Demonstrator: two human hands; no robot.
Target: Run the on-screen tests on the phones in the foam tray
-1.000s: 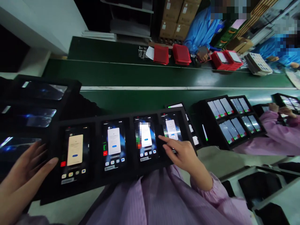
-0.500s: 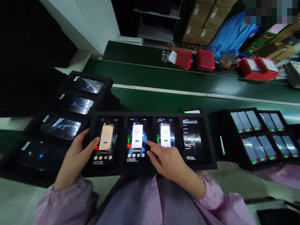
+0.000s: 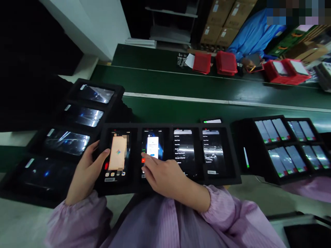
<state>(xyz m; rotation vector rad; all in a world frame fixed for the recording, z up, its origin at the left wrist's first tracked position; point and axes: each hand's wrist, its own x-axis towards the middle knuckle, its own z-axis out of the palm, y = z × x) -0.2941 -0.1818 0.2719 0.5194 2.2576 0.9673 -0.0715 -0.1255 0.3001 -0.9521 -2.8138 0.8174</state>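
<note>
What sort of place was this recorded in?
Likely an electronics factory floor: four lit smartphones sit in one black tray, a long green workbench runs across the view, and a co-worker in blue is at its far side.

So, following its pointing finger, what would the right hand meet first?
The right hand would likely meet the narrow matte-black tray divider, then the rectangular cream-screened phone, though depth is unclear.
</note>
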